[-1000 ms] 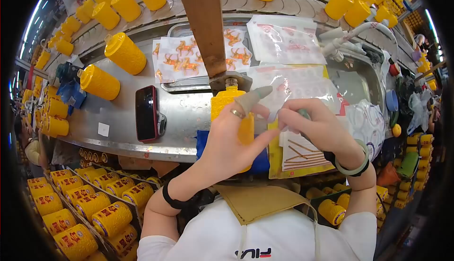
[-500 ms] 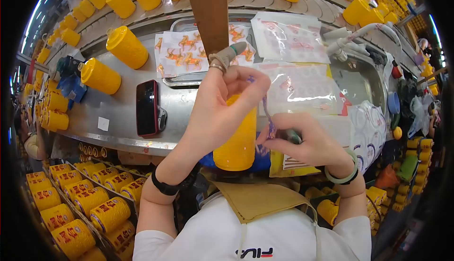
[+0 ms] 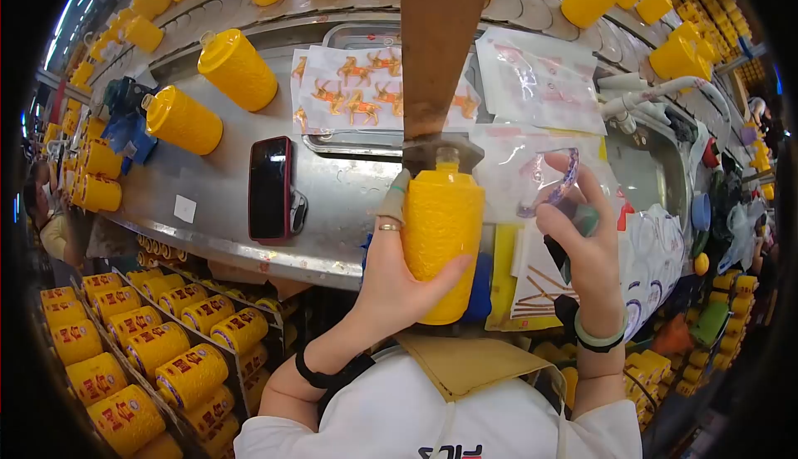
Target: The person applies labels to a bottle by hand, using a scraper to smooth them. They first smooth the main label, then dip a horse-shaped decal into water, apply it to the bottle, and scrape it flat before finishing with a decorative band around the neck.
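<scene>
My left hand (image 3: 403, 284) is wrapped around the side of a yellow bottle (image 3: 445, 218) with an embossed surface and a clear neck. The bottle stands nearly upright in front of my chest. A ring and a beige finger cover show on that hand. To the right, my right hand (image 3: 586, 239) pinches a curved, purple-blue patterned decal strip (image 3: 570, 178) between its fingertips, apart from the bottle. Something dark green (image 3: 585, 220) shows within the same hand; I cannot make out what it is.
A brown post (image 3: 445, 44) rises just behind the bottle. Horse decal sheets (image 3: 357, 89) lie on a metal tray. A phone (image 3: 270, 189) and two yellow bottles (image 3: 184, 120) are at left, with a faucet (image 3: 665, 89) and sink at right. Crates of yellow bottles (image 3: 191, 372) stand below left.
My left hand has come down from above the bottle and now grips its side. My right hand has risen and moved right with the strip, which now hangs in an open curve.
</scene>
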A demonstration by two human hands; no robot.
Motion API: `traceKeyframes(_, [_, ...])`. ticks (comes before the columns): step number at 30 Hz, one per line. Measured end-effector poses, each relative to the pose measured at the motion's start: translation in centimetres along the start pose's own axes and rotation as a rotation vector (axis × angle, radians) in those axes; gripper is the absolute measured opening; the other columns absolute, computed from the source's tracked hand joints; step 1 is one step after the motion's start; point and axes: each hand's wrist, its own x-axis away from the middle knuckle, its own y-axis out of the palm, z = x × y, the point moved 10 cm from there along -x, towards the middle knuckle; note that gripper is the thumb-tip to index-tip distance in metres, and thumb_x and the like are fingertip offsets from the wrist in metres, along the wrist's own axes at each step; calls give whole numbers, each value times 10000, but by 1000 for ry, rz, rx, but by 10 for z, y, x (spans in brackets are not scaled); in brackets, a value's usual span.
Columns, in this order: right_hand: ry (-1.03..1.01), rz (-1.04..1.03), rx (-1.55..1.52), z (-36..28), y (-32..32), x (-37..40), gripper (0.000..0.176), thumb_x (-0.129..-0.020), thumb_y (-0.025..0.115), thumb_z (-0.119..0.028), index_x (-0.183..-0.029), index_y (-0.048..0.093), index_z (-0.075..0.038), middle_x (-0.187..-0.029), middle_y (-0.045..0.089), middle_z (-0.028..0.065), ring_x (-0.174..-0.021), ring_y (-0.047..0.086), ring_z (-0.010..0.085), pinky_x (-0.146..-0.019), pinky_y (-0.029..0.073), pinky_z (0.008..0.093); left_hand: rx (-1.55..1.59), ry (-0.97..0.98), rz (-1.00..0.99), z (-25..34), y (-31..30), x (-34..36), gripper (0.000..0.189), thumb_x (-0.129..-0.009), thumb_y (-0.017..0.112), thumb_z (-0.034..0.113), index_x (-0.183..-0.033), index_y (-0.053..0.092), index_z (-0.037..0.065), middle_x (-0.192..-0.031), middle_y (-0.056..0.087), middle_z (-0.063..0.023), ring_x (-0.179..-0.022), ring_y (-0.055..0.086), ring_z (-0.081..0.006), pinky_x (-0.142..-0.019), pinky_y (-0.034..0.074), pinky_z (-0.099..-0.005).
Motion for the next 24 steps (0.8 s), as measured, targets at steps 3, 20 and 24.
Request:
traceKeyframes(3, [-77, -31, 82, -17, 12, -11, 537, -936, 680, 23, -1450, 527, -9, -988, 679, 25, -925, 605, 75, -868, 474, 236, -98, 14, 80, -2, -7, -1, 1002, -801, 860, 184, -1565, 263, -67, -1425, 486, -248, -1325, 525, -356, -1118, 421, -445])
traceKeyframes(20, [185, -206, 7, 16, 46, -58, 538, -941, 691, -33, -1452, 522, -30, -1037, 694, 46, -977, 615, 92, -922, 483, 268, -429, 167, 217, 33, -19, -8, 993, -731, 935, 329, -1487, 399, -28, -1419, 415, -230, -1315, 432, -390, -1107, 391, -481])
traceKeyframes(24, [177, -212, 65, 15, 46, -60, 539, -940, 687, -34, -1451, 514, -30, -1005, 699, 48, -981, 614, 93, -929, 473, 272, -432, 217, 215, 41, -14, -17, 862, -743, 920, 294, -1421, 492, -24, -1369, 461, -205, -1292, 439, -381, -1071, 413, -465])
